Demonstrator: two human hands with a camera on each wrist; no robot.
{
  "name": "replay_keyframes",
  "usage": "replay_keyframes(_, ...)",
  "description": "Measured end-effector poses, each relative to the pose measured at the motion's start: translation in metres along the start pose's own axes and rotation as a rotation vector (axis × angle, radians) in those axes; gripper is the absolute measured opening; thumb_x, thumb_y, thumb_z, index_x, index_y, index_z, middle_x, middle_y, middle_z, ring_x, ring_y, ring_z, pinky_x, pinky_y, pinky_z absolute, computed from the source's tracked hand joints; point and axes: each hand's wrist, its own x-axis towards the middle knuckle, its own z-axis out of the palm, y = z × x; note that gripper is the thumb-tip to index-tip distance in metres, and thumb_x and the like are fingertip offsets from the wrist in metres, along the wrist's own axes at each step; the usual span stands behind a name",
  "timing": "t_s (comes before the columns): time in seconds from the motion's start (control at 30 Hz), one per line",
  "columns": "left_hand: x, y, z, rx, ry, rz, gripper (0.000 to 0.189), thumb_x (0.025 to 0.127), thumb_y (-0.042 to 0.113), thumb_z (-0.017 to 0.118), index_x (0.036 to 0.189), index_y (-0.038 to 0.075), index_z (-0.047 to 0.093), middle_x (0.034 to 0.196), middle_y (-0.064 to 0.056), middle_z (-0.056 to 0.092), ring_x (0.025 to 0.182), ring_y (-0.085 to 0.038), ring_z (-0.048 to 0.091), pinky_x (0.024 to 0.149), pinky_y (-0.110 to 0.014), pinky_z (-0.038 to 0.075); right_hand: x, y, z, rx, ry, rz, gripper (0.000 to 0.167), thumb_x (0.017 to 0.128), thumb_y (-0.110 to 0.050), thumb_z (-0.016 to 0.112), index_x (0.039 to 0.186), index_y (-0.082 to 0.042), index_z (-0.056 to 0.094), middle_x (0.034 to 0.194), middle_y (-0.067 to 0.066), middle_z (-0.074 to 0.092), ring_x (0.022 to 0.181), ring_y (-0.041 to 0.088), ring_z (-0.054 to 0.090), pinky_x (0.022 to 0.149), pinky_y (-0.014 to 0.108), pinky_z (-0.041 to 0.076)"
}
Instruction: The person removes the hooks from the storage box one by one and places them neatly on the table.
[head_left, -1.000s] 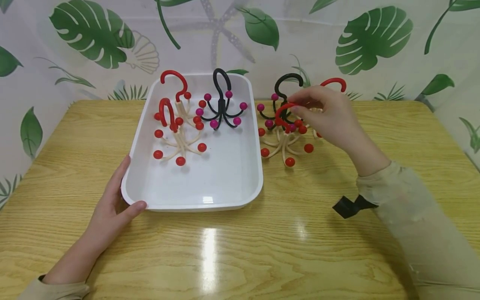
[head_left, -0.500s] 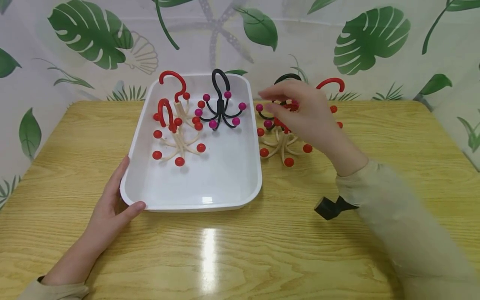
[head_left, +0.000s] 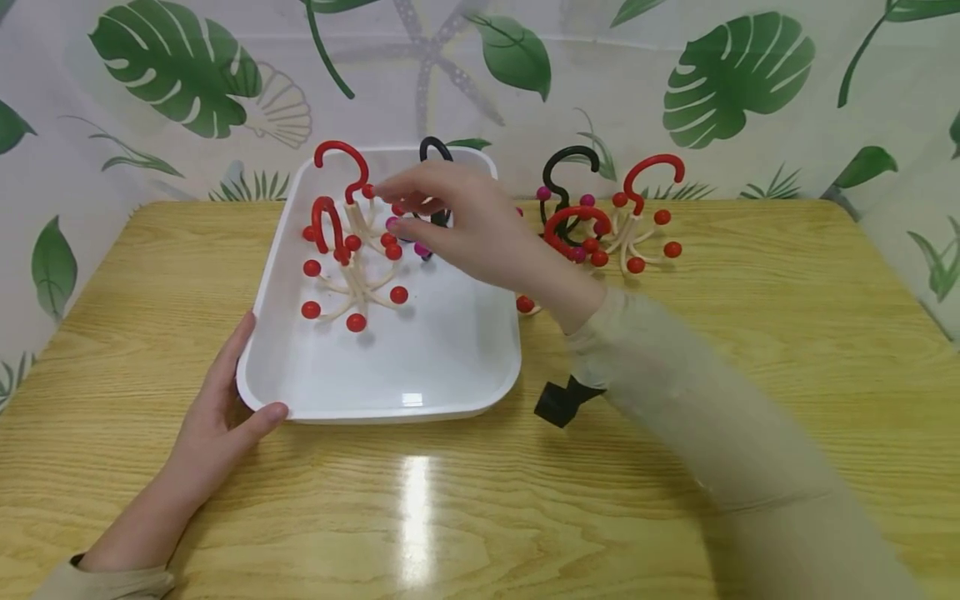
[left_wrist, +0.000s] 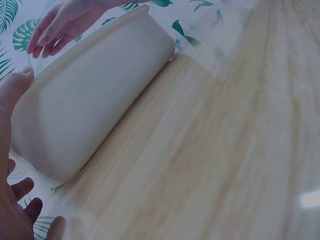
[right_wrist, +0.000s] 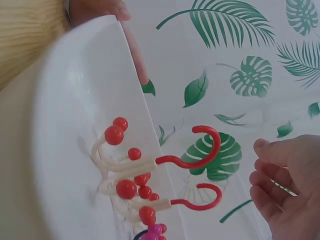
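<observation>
My left hand [head_left: 217,421] grips the near left corner of a white plastic tub [head_left: 420,367], thumb on the rim and fingers along the outer side. Inside the tub stand two cream hook hangers with red hooks and red-ball-tipped arms, one in front [head_left: 360,287] and one behind [head_left: 342,150]. A black hook hanger [head_left: 436,142] with pink balls is also in there, mostly covered by my right hand [head_left: 465,221]. That hand hovers over the tub with fingers loosely bent. In the right wrist view, nothing sits between its fingers [right_wrist: 265,187].
Right of the tub, on the wooden table [head_left: 652,500], stand a black hook hanger [head_left: 562,167], a red-hooked hanger [head_left: 637,183] behind, and another red-hooked one [head_left: 551,225] partly covered by my right arm. A leaf-patterned sheet [head_left: 600,50] rises behind the table.
My right hand has left the front red hook outside the tub and moved left, empty, over the tub. My left hand has stayed at the tub's corner.
</observation>
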Motion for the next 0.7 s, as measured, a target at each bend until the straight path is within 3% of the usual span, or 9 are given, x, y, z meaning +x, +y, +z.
replay_keyframes(0.2,0.000,0.000,-0.001,0.004,0.002,0.002,0.093,0.084,-0.005,0.064,0.154,0.030,0.014,0.158,0.000,0.015,0.130,-0.011,0.034,0.095,-0.009,0.033,0.028,-0.004,0.018,0.071,-0.053,0.007,0.041,0.089,-0.013,0.068,0.129,-0.006,0.058,0.125,0.005,0.060,0.105,0.011,0.055,0.088,0.017,0.045)
replay_keyframes(0.37,0.000,0.000,0.000,-0.004,0.000,0.005,0.093,0.084,-0.006,0.064,0.154,0.030,0.014,0.158,0.000,0.015,0.130,-0.012,0.034,0.095,-0.010,0.034,0.044,0.000,0.033,0.138,-0.099,0.069,0.046,0.091,-0.011,0.065,0.135,-0.008,0.053,0.133,0.005,0.055,0.113,0.013,0.054,0.087,0.018,0.046)
replay_keyframes(0.57,0.000,0.000,0.000,-0.013,-0.009,0.014,0.093,0.085,-0.007,0.063,0.154,0.028,0.013,0.158,-0.001,0.013,0.132,-0.020,0.033,0.094,-0.010,0.035,0.054,0.003,0.046,0.073,-0.212,0.125,0.049,0.094,-0.004,0.057,0.142,-0.013,0.047,0.141,-0.002,0.048,0.126,0.011,0.043,0.095,0.018,0.041)
replay_keyframes(0.7,0.000,0.000,0.000,-0.019,-0.009,0.015,0.093,0.084,-0.007,0.063,0.154,0.028,0.013,0.158,-0.002,0.013,0.132,-0.018,0.032,0.095,-0.010,0.035,0.055,0.003,0.049,0.025,-0.196,0.093,0.039,0.094,-0.002,0.056,0.133,-0.009,0.056,0.130,0.002,0.056,0.119,0.012,0.048,0.094,0.016,0.040)
